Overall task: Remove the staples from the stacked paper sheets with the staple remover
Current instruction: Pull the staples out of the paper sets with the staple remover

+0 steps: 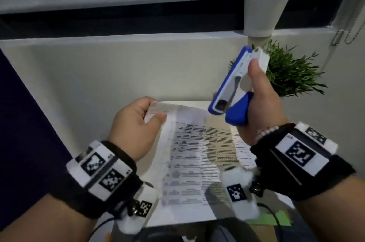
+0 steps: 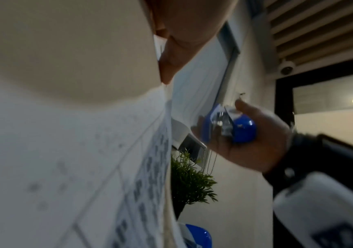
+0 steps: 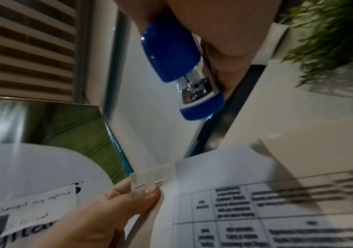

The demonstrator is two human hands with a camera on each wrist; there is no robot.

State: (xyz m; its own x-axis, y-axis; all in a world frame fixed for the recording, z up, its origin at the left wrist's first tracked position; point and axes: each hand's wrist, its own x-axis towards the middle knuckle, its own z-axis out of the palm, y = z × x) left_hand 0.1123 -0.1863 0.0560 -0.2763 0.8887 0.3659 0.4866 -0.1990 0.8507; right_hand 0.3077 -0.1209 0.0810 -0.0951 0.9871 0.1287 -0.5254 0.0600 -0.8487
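Note:
The stacked paper sheets (image 1: 189,154), printed with a table, are lifted at their far left corner. My left hand (image 1: 156,111) pinches that corner, thumb on top. In the right wrist view thin staple lines (image 3: 150,183) show in the paper (image 3: 256,209) just beside the left thumb (image 3: 148,193). My right hand (image 1: 254,83) grips the blue and chrome staple remover (image 1: 229,87) in the air, above and to the right of the sheets' top edge and apart from them. Its metal nose (image 3: 194,90) points down toward the paper. The left wrist view shows the remover (image 2: 228,125) held clear of the sheets (image 2: 86,151).
A green potted plant (image 1: 290,71) stands behind the right hand, with a white cup-shaped object (image 1: 262,16) above it. A blind's bead chain (image 1: 351,30) hangs at the far right. The white table's front edge (image 1: 177,220) is near me; a green sheet (image 1: 272,220) lies lower right.

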